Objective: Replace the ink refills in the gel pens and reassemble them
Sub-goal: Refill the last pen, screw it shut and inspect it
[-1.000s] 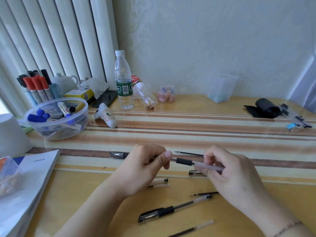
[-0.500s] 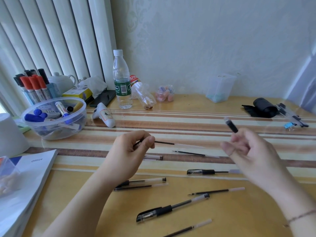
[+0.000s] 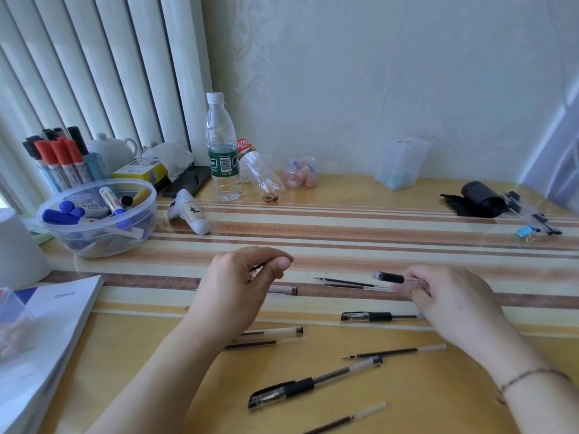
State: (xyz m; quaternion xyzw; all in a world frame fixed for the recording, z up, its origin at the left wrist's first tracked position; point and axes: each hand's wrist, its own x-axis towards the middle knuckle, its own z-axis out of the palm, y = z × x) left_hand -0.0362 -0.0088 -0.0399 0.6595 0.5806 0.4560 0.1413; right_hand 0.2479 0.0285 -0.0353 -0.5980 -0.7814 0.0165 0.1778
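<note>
My right hand grips a clear pen barrel with a black rubber grip, its open end pointing left just above the table. My left hand pinches a small dark pen part between thumb and fingers; most of that part is hidden. Two thin refills lie side by side between my hands. A capped pen front with a bare refill lies under my right hand. Nearer me lie a whole black-capped pen, loose refills and an empty clear barrel.
A clear bowl of markers and a white curved object stand at the left, with a water bottle behind. A stack of books lies at the near left. A black roll and more pens lie at the far right.
My right hand came down from its raised position, and the barrel now points left. The refill no longer sticks out of my left hand; a second refill lies on the table.
</note>
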